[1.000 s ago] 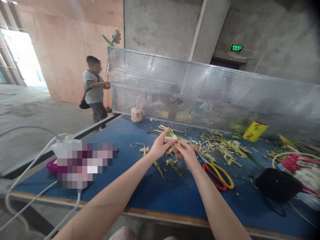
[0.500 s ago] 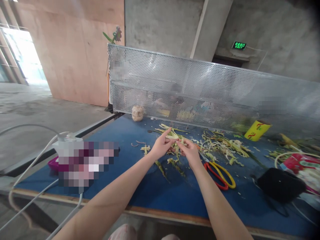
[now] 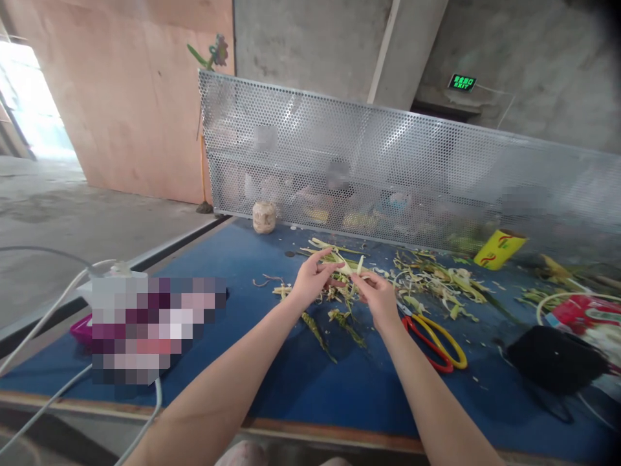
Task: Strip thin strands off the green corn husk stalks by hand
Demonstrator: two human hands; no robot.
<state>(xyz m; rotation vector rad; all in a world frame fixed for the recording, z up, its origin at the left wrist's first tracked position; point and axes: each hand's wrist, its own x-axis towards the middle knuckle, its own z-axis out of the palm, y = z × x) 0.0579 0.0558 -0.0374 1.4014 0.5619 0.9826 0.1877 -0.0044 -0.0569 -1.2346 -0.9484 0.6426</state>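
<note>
Pale green leaf strips (image 3: 359,265) meet between my hands above the table. My left hand (image 3: 310,281) has its index finger stretched forward, with the thumb and other fingers closed about the strips' left side. On their right side, my right hand (image 3: 378,298) pinches them between thumb and fingertips. Two braided green leaf pieces (image 3: 317,335) lie just in front of my hands. A small pale folded leaf piece (image 3: 281,291) rests left of my left hand. Scissors (image 3: 439,340) with one red and one yellow handle lie right of my right forearm.
Leaf scraps (image 3: 436,281) spread over the blue table (image 3: 208,362). A perforated metal screen (image 3: 310,142) borders its back, near a jar (image 3: 264,217) and a yellow roll (image 3: 499,250). At right sits a black pouch (image 3: 553,359); at left, cables (image 3: 53,408) and a blurred item.
My right hand has moved slightly right, and a strip end now stands up between my hands. A person at the left has passed behind the screen. The view has shifted a little.
</note>
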